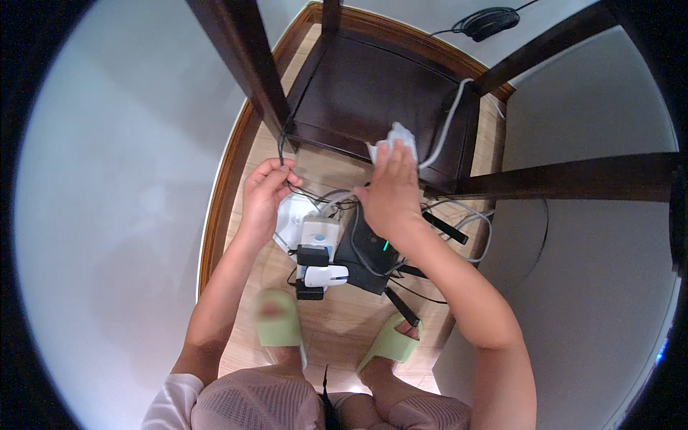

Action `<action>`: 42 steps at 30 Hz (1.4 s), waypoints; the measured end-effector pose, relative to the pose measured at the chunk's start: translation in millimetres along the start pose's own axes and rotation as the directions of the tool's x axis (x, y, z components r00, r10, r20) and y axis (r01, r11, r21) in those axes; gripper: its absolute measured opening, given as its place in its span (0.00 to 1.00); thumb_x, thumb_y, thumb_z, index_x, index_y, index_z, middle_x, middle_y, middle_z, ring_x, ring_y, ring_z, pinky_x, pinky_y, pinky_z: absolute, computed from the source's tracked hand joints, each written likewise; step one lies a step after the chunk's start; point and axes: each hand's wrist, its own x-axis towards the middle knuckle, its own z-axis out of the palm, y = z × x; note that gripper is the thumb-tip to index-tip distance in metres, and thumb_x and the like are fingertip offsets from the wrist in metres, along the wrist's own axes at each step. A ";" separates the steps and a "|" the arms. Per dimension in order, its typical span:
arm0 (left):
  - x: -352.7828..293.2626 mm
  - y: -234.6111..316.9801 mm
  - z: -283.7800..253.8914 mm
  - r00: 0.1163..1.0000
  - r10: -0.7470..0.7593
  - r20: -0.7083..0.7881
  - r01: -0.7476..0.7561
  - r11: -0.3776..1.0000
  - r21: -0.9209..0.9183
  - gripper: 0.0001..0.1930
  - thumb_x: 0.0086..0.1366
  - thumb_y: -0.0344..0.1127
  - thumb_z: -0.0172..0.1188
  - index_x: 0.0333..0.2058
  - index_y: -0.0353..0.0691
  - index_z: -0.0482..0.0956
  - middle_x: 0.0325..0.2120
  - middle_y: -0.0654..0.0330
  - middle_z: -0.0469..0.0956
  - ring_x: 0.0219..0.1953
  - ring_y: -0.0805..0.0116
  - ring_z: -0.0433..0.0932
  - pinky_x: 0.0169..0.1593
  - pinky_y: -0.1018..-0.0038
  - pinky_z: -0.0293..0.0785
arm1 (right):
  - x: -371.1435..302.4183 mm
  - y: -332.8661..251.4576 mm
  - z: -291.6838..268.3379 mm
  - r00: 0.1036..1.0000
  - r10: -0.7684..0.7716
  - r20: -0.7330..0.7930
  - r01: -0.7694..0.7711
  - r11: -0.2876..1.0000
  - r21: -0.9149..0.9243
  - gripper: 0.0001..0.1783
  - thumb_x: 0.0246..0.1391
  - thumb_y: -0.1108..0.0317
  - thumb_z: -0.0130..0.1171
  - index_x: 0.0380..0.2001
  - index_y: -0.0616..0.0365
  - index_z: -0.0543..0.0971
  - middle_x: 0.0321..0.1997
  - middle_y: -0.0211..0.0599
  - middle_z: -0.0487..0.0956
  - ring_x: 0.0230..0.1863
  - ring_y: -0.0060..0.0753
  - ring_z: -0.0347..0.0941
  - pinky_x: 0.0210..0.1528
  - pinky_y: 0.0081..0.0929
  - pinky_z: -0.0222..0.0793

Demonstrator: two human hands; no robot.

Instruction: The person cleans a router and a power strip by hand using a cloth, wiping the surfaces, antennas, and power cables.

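My left hand [266,195] pinches a thin black cable [282,147] near the front left leg of a dark wooden stand. My right hand [394,190] lies with fingers stretched over a crumpled white tissue [403,135], at the front edge of the stand's low shelf [373,86]. Below the right hand is a black router [365,251] with a green light and black antennas. A white power strip [319,233] stands to its left, with black adapters [312,256] and a white plug [326,276] in it.
A grey cable [450,122] loops over the shelf, and more cables tangle around the router. A coiled black cable [491,24] hangs at the back wall. A grey panel [573,287] stands on the right. My feet in green slippers [279,322] are close to the power strip.
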 end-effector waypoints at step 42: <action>39.6 9.9 33.4 0.999 -0.042 -0.027 0.042 0.999 -0.016 0.06 0.73 0.34 0.49 0.41 0.39 0.73 0.30 0.63 0.74 0.34 0.71 0.75 0.48 0.67 0.76 | 256.2 8.6 -24.2 0.814 -0.113 -0.570 0.497 0.644 0.582 0.32 0.54 0.72 0.53 0.64 0.43 0.69 0.69 0.36 0.68 0.72 0.43 0.59 0.73 0.45 0.52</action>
